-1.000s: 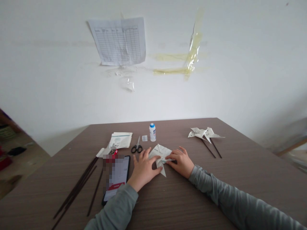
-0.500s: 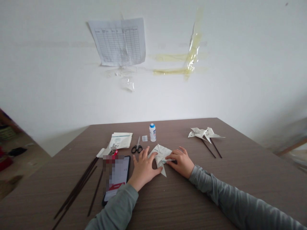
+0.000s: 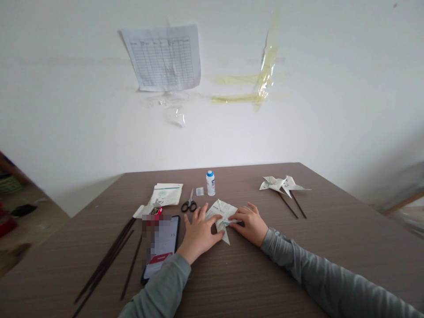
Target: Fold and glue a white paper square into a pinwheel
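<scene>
A partly folded paper pinwheel (image 3: 222, 211), made of printed white paper, lies on the table between my hands. My left hand (image 3: 201, 230) has its thumb and index finger on the pinwheel's left side near the centre, with the other fingers raised and apart. On the right side, my right hand (image 3: 249, 223) pinches a flap of the paper between thumb and fingers. One pointed blade sticks out toward me. Parts of the paper are hidden under my fingertips.
Behind my left hand lie black-handled scissors (image 3: 188, 204), a small clear square (image 3: 199, 191) and a white glue bottle (image 3: 211, 183). Leftward are a phone (image 3: 165, 247), a paper stack (image 3: 167, 194) and dark sticks (image 3: 106, 258). Finished pinwheels (image 3: 281, 184) on sticks lie at right.
My left index finger has shifted slightly right, toward the pinwheel's centre. My right hand and the other things stay where they were.
</scene>
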Demonstrator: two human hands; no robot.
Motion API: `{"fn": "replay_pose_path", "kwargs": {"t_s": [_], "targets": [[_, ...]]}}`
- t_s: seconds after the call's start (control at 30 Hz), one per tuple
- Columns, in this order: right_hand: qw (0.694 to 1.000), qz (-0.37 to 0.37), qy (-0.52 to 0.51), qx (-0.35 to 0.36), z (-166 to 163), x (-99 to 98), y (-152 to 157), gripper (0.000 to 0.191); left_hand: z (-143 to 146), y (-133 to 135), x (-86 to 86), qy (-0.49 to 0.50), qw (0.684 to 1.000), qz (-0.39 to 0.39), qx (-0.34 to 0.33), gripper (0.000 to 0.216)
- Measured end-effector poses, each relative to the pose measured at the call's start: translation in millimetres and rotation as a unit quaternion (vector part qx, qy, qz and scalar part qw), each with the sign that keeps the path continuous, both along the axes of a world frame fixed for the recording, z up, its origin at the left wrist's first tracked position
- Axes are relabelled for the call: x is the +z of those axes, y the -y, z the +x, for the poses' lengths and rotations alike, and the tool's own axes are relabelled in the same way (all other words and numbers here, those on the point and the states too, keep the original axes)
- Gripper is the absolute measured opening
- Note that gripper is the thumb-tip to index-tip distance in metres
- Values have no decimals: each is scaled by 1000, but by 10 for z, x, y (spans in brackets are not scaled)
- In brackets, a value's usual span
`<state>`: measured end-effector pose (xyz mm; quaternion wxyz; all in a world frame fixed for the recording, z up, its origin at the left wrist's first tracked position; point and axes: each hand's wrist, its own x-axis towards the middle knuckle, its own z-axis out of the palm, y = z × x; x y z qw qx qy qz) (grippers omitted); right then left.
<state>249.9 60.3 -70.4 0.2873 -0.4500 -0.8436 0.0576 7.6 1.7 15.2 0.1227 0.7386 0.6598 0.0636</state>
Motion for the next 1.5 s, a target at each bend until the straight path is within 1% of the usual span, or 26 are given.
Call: {"fn": "replay_pose_path", "kwargs": {"t_s": [0.13, 0.23, 0.3, 0.5, 0.63, 0.73, 0.93, 1.1, 1.23, 1.5], "targets": [[1000, -14, 1, -6, -6, 1, -5, 20, -11, -4, -49, 10, 1000, 5, 5, 61], [1000, -6, -1, -3, -8, 5, -1, 20, -26, -4, -92, 19, 1000, 15, 12, 70], [1000, -1, -2, -2, -7, 10, 5, 21, -29, 1, -102, 24, 999, 24, 7, 72], [1000, 3, 1, -12, -19, 31, 22, 19, -17, 24, -75, 24, 999, 43, -17, 56], [1000, -22, 7, -16, -26, 49, 24, 18, -13, 20, -54, 12, 999, 37, -19, 49], [999, -28, 10, -13, -21, 54, 17, 18, -8, 12, -26, 9, 999, 30, -19, 49], [1000, 5, 1, -9, -5, 10, 0, 20, 11, 22, 8, 0, 1000, 19, -16, 52], [1000, 17, -1, -1, 7, -21, -11, 19, 25, 50, 27, -16, 1000, 25, -5, 63], [1000, 11, -1, -1, 10, -18, -9, 22, 30, 65, 28, 0, 999, 36, -24, 56], [1000, 7, -4, -6, 10, -23, -14, 20, 8, 27, -60, 17, 998, 49, -29, 46]]}}
